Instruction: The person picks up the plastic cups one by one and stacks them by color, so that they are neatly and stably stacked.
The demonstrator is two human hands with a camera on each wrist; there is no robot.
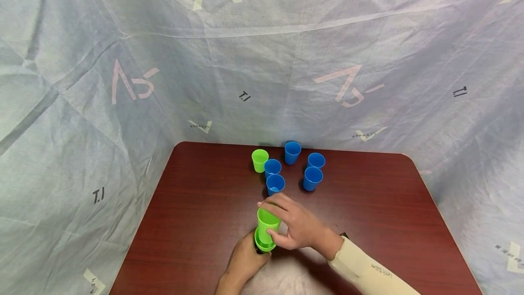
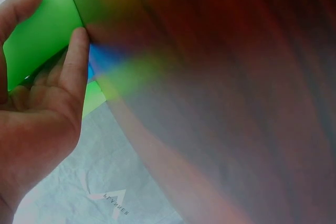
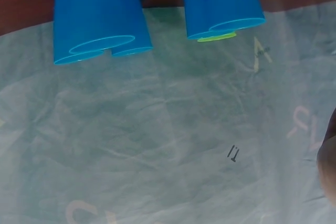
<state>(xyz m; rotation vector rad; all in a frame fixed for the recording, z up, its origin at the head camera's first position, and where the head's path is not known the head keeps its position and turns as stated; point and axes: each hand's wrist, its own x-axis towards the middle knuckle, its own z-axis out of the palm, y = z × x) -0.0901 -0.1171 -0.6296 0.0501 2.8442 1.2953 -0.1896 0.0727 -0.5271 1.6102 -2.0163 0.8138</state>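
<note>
Likely for steadiness, the left hand point(image 1: 247, 258) curls round the lower green cup point(image 1: 267, 248) while the right hand point(image 1: 298, 225) pinches the upper green cup point(image 1: 267, 227).

Five blue tapered plastic cups point(image 1: 313, 180) stand beyond near green tapered plastic cups point(image 1: 265, 227), right of a far green plastic cup point(image 1: 259, 163).

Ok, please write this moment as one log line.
left hand: holds lower green cup; right hand: holds upper green cup, partly inside lower; beyond: five blue cups, another green cup
</note>
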